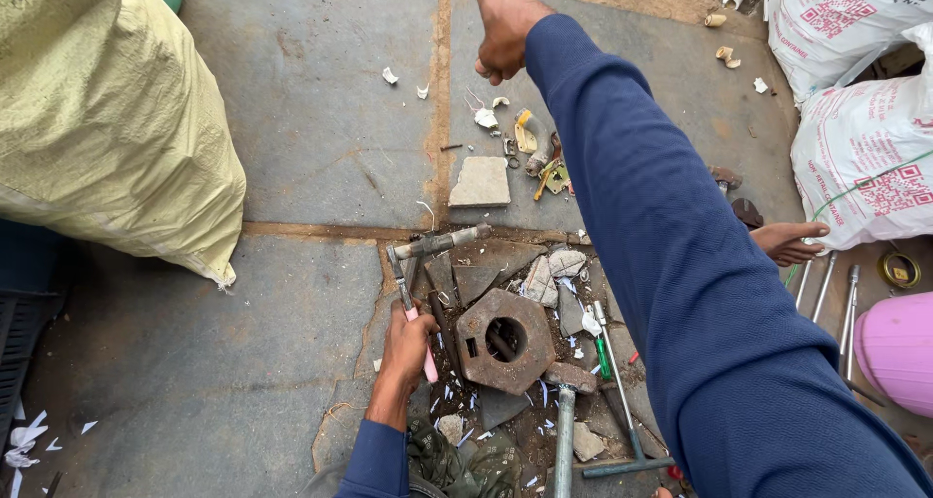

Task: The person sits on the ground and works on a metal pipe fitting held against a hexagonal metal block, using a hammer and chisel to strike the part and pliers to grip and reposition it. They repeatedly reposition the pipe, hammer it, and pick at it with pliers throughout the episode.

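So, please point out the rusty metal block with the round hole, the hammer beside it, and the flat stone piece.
rusty metal block (pixel 486 362): head view, its top face left of the hole.
hammer (pixel 565 430): head view, upper handle.
flat stone piece (pixel 480 182): head view, its middle.

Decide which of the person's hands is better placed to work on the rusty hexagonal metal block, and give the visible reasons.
Left, probably. The left hand rests beside the rusty block, gripping a pink-handled tool. The right hand is stretched far forward, pointing away.

Pink-handled hammer (pixel 413 284) upright; head on stone.
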